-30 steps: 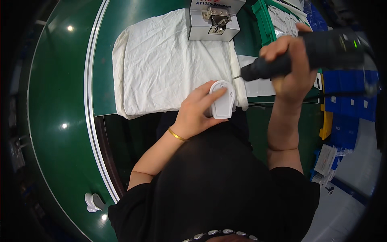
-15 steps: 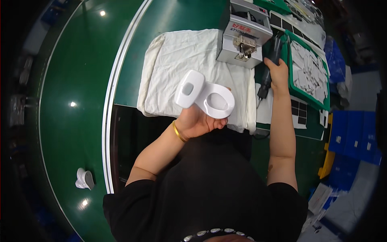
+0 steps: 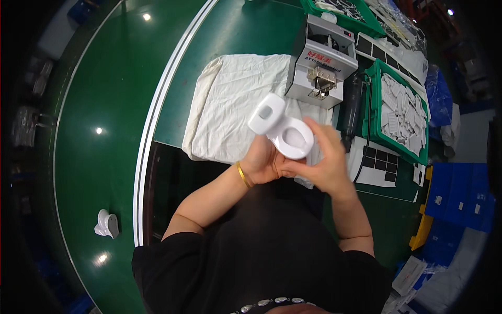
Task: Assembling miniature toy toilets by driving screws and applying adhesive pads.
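Note:
A glossy white plastic piece shaped like a small toilet is held over the table's front edge. It has a rounded block with a grey inset at one end and a ring with a hollow at the other. My left hand supports it from underneath, palm up, fingers closed around its base. From the right, my right hand grips the ring side between thumb and forefinger, slightly blurred. A dark electric screwdriver with a cable lies beyond my right hand, beside a grey screw-feeder machine.
A folded white cloth covers the table in front of the machine. At right stands a green tray of small white parts, near a sheet with black squares. Another toilet-shaped piece sits on the green surface at left; blue bins stand far right.
My right hand has let go of the screwdriver and come left onto the white piece. The piece has shifted slightly right with my left hand.

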`<state>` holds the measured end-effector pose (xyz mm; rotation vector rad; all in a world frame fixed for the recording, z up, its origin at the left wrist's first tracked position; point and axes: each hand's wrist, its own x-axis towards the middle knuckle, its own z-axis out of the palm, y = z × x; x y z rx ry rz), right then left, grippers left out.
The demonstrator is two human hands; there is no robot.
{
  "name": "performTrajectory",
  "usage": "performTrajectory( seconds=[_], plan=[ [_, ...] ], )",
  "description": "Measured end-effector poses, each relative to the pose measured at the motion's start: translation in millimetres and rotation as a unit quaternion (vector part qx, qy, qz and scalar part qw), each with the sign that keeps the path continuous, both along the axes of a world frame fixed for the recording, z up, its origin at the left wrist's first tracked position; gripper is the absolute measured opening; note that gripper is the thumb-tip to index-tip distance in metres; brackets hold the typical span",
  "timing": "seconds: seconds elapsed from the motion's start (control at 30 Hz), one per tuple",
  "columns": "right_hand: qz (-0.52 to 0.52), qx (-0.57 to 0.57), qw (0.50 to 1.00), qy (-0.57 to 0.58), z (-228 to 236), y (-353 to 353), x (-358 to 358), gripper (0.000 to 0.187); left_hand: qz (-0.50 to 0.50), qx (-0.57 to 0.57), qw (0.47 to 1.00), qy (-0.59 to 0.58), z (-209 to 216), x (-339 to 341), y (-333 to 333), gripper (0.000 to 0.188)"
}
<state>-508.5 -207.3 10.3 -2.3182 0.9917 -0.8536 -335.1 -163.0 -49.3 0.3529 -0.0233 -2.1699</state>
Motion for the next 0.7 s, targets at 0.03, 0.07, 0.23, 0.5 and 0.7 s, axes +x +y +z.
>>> performTrajectory(
  seconds=[0.03,0.07,0.23,0.5,0.7],
  plan=[
    [0.001,-0.024,1.000,0.012,-5,1,5,0.072,0.010,-0.012,0.997,-0.073,10,-2,1,0.081],
    [-0.002,-0.030,1.000,0.008,-7,-1,3,0.072,0.021,-0.025,0.989,-0.146,17,-1,-1,0.077],
    [0.000,0.139,0.990,-0.036,-15,-16,-1,0.070,0.192,-0.285,0.709,-0.616,8,61,-2,0.074],
    [0.039,0.216,0.972,-0.087,-44,-34,16,0.081,0.016,-0.403,0.557,-0.726,69,96,-48,0.073],
    [-0.052,0.113,0.978,-0.169,-67,-47,8,0.068,0.256,-0.211,0.393,-0.858,49,156,-204,0.072]
  ],
)
